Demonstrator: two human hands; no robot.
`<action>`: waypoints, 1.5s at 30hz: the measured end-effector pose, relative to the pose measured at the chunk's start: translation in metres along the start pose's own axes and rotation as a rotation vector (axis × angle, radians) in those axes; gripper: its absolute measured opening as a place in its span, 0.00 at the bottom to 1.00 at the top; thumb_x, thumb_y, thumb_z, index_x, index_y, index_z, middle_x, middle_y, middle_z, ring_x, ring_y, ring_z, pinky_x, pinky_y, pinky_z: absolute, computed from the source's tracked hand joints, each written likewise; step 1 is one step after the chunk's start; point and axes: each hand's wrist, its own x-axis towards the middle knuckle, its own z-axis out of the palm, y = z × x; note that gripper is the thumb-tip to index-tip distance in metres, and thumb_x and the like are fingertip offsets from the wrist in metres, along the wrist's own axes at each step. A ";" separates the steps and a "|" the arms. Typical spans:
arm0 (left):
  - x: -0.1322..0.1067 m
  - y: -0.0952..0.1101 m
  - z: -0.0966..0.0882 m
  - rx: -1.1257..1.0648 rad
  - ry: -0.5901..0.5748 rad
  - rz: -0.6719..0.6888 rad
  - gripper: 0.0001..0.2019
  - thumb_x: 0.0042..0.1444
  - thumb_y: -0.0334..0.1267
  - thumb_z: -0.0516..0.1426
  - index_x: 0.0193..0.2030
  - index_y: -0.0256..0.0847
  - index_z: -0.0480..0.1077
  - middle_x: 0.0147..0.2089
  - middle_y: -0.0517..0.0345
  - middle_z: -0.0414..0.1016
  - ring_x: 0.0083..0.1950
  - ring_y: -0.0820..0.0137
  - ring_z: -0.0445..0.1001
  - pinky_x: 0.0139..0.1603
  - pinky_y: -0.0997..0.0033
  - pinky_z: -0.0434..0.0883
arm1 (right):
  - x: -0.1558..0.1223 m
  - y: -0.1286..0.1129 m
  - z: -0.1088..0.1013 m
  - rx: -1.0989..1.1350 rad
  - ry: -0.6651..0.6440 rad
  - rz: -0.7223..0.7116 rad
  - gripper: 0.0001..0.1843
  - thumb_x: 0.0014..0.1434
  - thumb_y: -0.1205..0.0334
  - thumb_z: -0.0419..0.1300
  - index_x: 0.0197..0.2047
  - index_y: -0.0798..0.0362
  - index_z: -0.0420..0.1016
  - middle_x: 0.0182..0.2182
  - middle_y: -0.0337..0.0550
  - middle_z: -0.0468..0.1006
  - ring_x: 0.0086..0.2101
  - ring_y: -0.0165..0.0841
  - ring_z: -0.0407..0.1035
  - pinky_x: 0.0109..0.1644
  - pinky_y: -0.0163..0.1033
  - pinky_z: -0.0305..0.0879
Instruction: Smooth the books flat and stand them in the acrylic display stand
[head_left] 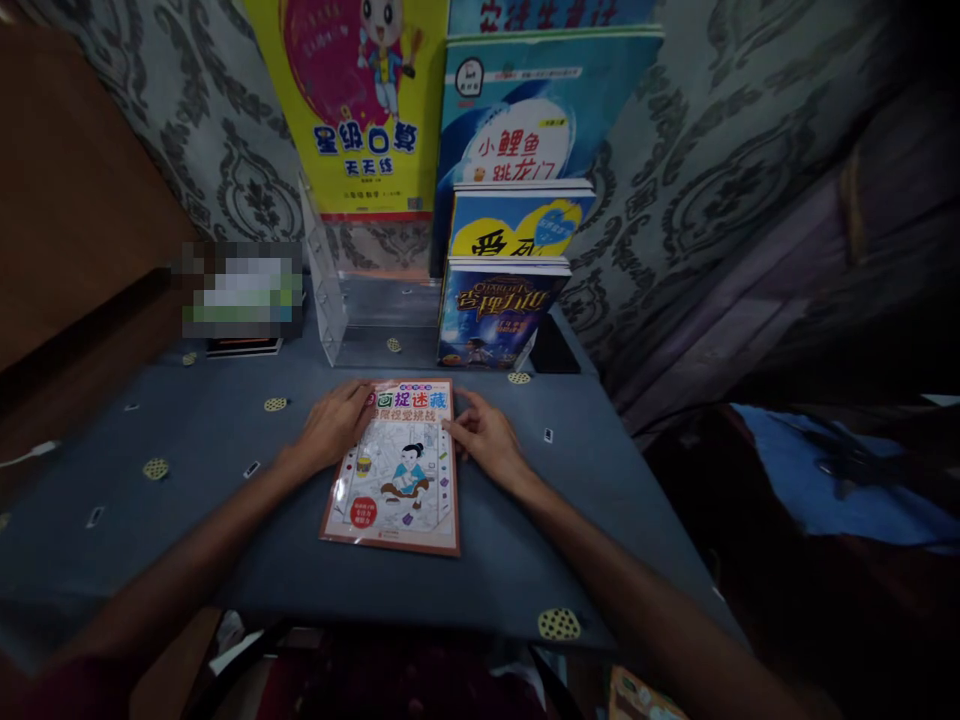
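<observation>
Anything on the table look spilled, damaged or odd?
One oddity: blocky pixelation covers much of the pile left of the clear stand, hiding detail. I see no spill or damage around the picture book.

The flat book [405, 480] says 画捉迷藏, with 视觉挑战 under it; the start of the big line is partly covered. The tall yellow book [375, 140] says 星级口算 and 天天练. The green-blue book [555, 100] says 小鲤鱼跳龙门. The blue and yellow book [517, 222] shows 爱. The dark blue book [491, 325] has curly gold letters, too hard to read.
</observation>
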 end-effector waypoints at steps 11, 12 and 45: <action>-0.002 -0.004 0.013 0.144 0.067 0.046 0.14 0.70 0.37 0.49 0.54 0.38 0.72 0.61 0.39 0.75 0.59 0.54 0.76 0.57 0.52 0.73 | 0.004 -0.028 0.052 -0.708 -0.290 -0.513 0.25 0.71 0.61 0.52 0.68 0.60 0.65 0.69 0.60 0.64 0.71 0.45 0.54 0.74 0.58 0.50; -0.002 -0.004 0.013 0.157 0.064 0.050 0.14 0.70 0.37 0.49 0.54 0.38 0.72 0.62 0.39 0.75 0.59 0.54 0.76 0.57 0.53 0.73 | 0.006 -0.024 0.050 -0.720 -0.285 -0.488 0.27 0.71 0.58 0.52 0.69 0.61 0.64 0.69 0.61 0.64 0.71 0.45 0.53 0.75 0.59 0.48; 0.004 -0.004 0.012 0.247 0.094 0.001 0.17 0.70 0.36 0.47 0.55 0.35 0.74 0.61 0.39 0.76 0.56 0.54 0.77 0.58 0.51 0.71 | 0.037 0.019 0.000 -0.623 -0.203 -0.400 0.31 0.71 0.52 0.53 0.71 0.56 0.63 0.71 0.58 0.62 0.70 0.48 0.55 0.73 0.62 0.52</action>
